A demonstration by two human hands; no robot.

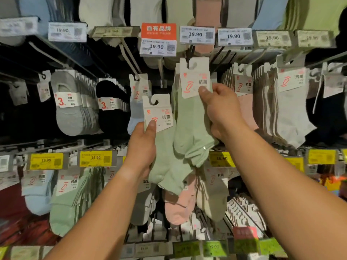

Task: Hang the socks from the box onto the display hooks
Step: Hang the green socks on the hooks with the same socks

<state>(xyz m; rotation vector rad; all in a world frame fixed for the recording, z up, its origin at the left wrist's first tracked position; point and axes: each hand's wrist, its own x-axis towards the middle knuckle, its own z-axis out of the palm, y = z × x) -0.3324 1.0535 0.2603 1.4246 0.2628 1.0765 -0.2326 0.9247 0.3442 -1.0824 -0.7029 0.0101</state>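
A wall of sock displays [281, 113] fills everything in front of me, rows of packs hanging from metal hooks with price tags along the rails: white tags reading 19.90 [196, 34] across the upper rail and yellow tags reading 16.90 [95, 158] on the rail below. To the left hang grey no-show socks [69, 109] and black ones [110, 117], each with a band marked 3; to the right are white packs [293, 111], and lower down I see pale blue, green, pink and cream pairs. An orange sign with white characters [158, 30] sits above the centre price tag. My right hand [221, 109] grips a pale green sock pack [191, 126], thumb pressed on the front of its white card header [194, 77], fingers curled behind; the cut-out at the top of that card sits at the tip of the dark display hook [190, 53], in front of other green packs already hanging there. My left hand [144, 147] holds a second green sock pack [169, 169] lower and just left of the first, thumb pinching its card [157, 113] from the front; this pack hangs on no hook, and its sock part overlaps the one in my right hand.
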